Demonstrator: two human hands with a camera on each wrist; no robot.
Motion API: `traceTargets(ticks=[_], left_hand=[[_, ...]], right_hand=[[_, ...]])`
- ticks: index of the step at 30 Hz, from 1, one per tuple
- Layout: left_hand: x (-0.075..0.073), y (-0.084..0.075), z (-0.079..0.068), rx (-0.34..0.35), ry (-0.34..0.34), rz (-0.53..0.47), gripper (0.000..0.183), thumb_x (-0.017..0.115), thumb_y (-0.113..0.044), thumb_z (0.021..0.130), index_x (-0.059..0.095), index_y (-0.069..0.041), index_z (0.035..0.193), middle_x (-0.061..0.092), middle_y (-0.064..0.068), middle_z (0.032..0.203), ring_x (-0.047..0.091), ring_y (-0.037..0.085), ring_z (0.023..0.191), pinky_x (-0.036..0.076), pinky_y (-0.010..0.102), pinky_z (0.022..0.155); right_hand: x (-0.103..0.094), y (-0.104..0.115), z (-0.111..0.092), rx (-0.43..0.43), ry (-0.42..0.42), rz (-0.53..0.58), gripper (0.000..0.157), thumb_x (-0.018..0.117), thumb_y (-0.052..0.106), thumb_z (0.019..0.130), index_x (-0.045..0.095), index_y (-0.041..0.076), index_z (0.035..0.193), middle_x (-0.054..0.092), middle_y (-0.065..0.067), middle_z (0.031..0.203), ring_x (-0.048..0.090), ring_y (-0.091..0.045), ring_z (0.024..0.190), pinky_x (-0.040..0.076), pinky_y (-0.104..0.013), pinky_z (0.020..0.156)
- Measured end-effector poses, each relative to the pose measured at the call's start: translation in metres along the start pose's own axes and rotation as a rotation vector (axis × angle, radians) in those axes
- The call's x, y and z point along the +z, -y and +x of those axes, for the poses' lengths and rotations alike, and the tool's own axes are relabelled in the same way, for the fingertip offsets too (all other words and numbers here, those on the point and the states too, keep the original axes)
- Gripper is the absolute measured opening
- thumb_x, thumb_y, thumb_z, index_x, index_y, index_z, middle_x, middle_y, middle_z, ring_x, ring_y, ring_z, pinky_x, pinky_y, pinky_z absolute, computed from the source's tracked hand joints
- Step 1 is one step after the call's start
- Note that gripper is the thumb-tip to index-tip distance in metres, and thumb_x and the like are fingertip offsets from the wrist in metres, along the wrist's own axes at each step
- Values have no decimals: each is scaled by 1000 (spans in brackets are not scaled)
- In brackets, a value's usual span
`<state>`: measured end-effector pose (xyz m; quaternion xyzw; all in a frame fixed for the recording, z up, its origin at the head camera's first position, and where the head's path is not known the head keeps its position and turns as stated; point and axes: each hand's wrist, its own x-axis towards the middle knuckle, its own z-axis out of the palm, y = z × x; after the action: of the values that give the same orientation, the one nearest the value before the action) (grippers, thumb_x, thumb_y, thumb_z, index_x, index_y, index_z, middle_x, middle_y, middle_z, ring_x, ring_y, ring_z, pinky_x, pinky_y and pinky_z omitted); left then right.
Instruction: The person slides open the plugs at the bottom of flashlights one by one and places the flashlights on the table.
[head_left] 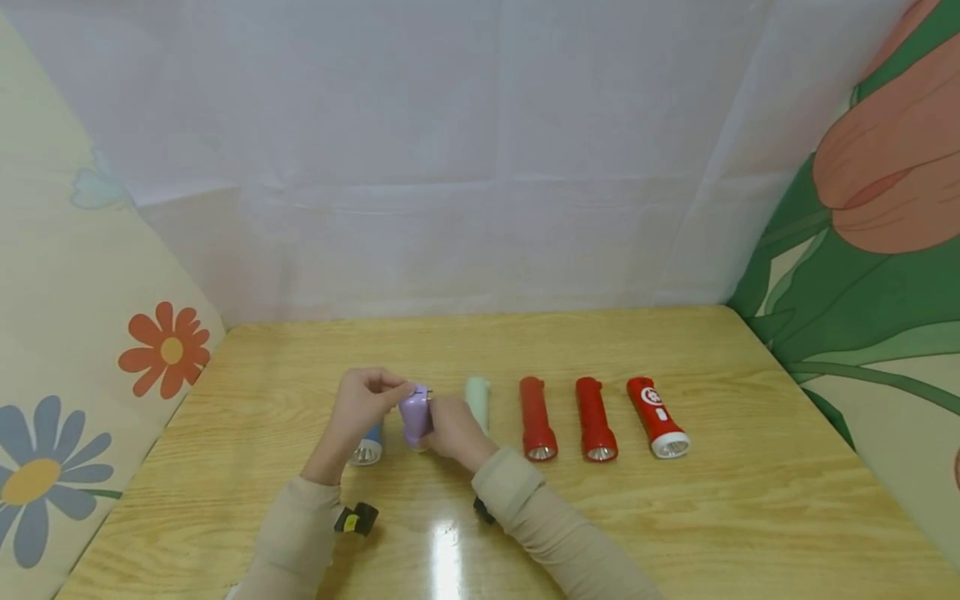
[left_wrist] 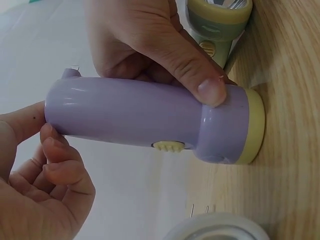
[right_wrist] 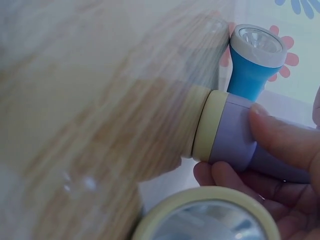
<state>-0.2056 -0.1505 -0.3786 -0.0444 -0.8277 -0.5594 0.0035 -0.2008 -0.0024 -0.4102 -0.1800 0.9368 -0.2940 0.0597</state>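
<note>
A purple flashlight (head_left: 415, 417) with a yellow rim and a yellow switch (left_wrist: 169, 146) stands lens-down on the wooden table. My right hand (head_left: 456, 429) grips it near its head, with the thumb (left_wrist: 212, 91) along the side. At the upper, tail end, my left hand (head_left: 362, 408) pinches the purple casing with its fingertips. Thin metal prongs (left_wrist: 75, 67) show by a small nub at that end. To the left, partly hidden by my left hand, lies a blue flashlight (right_wrist: 247, 80) with a white rim. Just right is a pale green flashlight (head_left: 477, 400), partly behind my right hand.
Right of my hands lie two red flashlights (head_left: 536, 417) (head_left: 595, 417) and a red flashlight with a white rim (head_left: 656, 417), lenses toward me. A white cloth (head_left: 480, 167) hangs behind the table (head_left: 675, 517). Flower-printed panels (head_left: 45, 333) flank both sides.
</note>
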Motion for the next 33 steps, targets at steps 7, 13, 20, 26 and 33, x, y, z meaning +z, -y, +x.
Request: traceTargets(ticks=[7, 13, 20, 26, 33], left_hand=[[-1, -2, 2, -15, 7, 19, 15, 69, -10, 81, 67, 4, 84, 61, 2, 67, 50, 14, 62, 43, 24, 55], [-3, -4, 1, -2, 33, 9, 15, 67, -10, 82, 66, 5, 86, 63, 4, 70, 51, 13, 63, 44, 23, 56], [-6, -1, 3, -3, 64, 2, 17, 66, -10, 83, 66, 6, 89, 65, 5, 76, 52, 13, 63, 45, 24, 56], [-6, -1, 5, -16, 56, 2, 15, 67, -7, 82, 66, 7, 87, 65, 6, 76, 51, 13, 61, 45, 23, 55], [-6, -3, 5, -4, 54, 20, 15, 68, -7, 81, 67, 7, 87, 66, 9, 79, 52, 14, 62, 46, 25, 55]], right_hand=[[0, 0, 0, -6, -2, 7, 39, 80, 11, 69, 61, -3, 101, 66, -12, 88, 63, -21, 80, 52, -27, 73], [0, -1, 0, -14, 1, 13, 36, 79, 12, 70, 61, -2, 98, 66, -11, 86, 63, -20, 77, 51, -25, 71], [-1, -1, 1, -24, 7, 7, 36, 79, 12, 70, 62, -2, 98, 66, -11, 87, 63, -20, 79, 51, -26, 72], [-1, 0, 1, -1, 14, 3, 35, 79, 13, 70, 62, -2, 97, 66, -11, 85, 63, -19, 77, 51, -26, 71], [-1, 1, 2, 19, 15, -11, 35, 79, 12, 69, 62, -2, 96, 66, -11, 84, 62, -19, 75, 51, -27, 71]])
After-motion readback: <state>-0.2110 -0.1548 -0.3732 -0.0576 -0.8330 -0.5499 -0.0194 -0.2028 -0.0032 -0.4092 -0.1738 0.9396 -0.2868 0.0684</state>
